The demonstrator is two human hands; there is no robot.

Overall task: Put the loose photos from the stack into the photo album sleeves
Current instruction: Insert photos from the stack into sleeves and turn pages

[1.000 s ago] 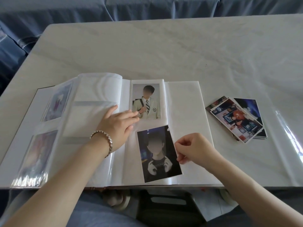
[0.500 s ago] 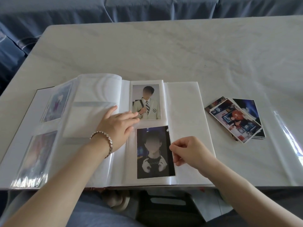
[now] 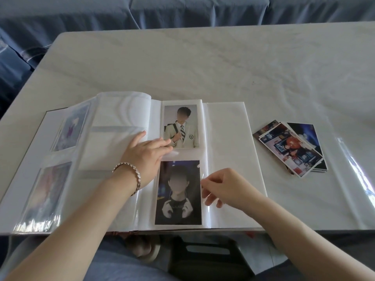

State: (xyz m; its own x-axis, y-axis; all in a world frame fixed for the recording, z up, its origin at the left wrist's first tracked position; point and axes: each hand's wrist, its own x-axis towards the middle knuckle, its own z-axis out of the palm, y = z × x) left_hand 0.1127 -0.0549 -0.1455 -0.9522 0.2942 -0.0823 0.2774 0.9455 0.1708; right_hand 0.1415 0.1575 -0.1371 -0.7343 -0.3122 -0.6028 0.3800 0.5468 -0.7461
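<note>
Two hands on open album: left hand spread flat on page; right hand pinching sleeve edge beside dark photo.

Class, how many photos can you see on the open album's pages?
4: the upper-left photo and lower-left photo under plastic; the uniform photo at top centre; the dark photo below it. The curled page may hide others.
</note>
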